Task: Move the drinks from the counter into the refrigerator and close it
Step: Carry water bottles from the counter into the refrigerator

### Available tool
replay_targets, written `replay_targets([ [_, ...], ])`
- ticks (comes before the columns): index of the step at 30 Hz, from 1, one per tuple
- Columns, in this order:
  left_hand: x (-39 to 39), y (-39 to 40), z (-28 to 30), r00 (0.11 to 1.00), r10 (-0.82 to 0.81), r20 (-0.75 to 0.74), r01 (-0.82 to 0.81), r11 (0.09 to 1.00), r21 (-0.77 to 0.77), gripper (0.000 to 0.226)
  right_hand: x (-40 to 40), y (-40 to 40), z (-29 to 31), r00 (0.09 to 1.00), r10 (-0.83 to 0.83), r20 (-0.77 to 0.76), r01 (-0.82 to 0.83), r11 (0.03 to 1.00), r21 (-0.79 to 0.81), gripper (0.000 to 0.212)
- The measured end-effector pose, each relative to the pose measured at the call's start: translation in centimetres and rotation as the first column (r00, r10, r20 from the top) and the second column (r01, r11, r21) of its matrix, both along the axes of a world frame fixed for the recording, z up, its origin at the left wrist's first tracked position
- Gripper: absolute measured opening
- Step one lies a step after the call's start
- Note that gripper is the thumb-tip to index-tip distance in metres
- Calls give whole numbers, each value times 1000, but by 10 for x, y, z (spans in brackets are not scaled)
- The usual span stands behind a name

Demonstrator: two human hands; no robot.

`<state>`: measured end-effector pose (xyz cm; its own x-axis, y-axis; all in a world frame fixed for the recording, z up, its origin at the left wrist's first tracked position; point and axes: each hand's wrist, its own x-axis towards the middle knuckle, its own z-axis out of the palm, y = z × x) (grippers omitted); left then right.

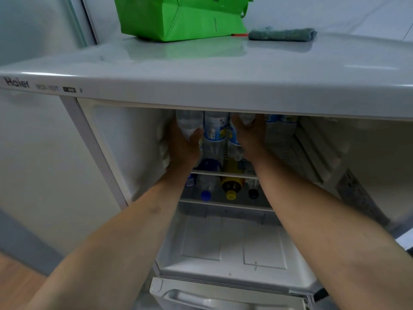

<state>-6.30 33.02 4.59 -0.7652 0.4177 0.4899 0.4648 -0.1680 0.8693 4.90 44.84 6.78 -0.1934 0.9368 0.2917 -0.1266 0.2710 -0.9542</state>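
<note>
The small white refrigerator (214,86) stands open below me. Both arms reach into its upper shelf. My left hand (184,145) grips a clear plastic bottle (188,121) at the shelf's left side. My right hand (248,136) grips another clear bottle (247,118) further right. Between them stands a bottle with a blue and white label (214,128), and more labelled bottles (280,126) stand on the right. On the shelf below lie several bottles, among them a blue-capped one (205,194), a yellow-capped one (231,189) and a black-capped one (253,193).
A green bag (178,16) and a folded teal cloth (282,34) sit on the refrigerator's top. The open door (348,166) with its racks hangs at the right. A bare white drawer compartment (225,242) lies at the bottom. Wood floor shows lower left.
</note>
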Motion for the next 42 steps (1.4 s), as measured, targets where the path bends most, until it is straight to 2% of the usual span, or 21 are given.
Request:
replay_targets([
  [5, 21, -14, -7, 999, 15, -32, -16, 999, -28, 70, -1, 2, -4, 996, 5, 87, -7, 1000, 18, 72],
  [8, 47, -25, -20, 991, 137, 12, -135, 986, -93, 73, 12, 2, -21, 987, 12, 161, -16, 1000, 23, 79],
  [10, 60, -27, -28, 987, 138, 76, -131, 987, -90, 63, 22, 2, -37, 951, -29, 309, 22, 999, 27, 76],
  [12, 63, -24, -31, 983, 10, 181, 10, 995, -104, 45, 25, 3, -50, 926, -29, 375, 17, 999, 36, 66],
  [15, 52, -22, -29, 978, -49, 201, 78, 987, -138, 32, 17, 1, -55, 926, -33, 376, 28, 999, 18, 61],
  [23, 36, -25, -33, 975, -84, 208, 122, 976, -182, 36, -4, 5, -55, 936, -68, 345, 86, 996, -38, 59],
  [29, 49, -37, -35, 962, -88, 259, 138, 974, -180, 37, 9, -4, -54, 960, 25, 279, -12, 999, -46, 66],
  [33, 55, -50, -45, 951, -93, 295, 149, 974, -173, 48, 23, -23, -51, 967, 2, 255, 6, 999, -31, 42],
  [36, 58, -55, -58, 914, -150, 378, 210, 970, -121, 47, 32, -39, -60, 940, -70, 333, 88, 995, -37, 24],
  [40, 60, -57, -69, 954, -143, 264, 177, 978, -112, 28, 46, -63, -79, 943, -163, 288, 141, 985, 96, 8],
  [42, 66, -61, -76, 972, -155, 179, 179, 975, -130, 24, 54, -77, -85, 945, -184, 270, 161, 981, 108, 12],
])
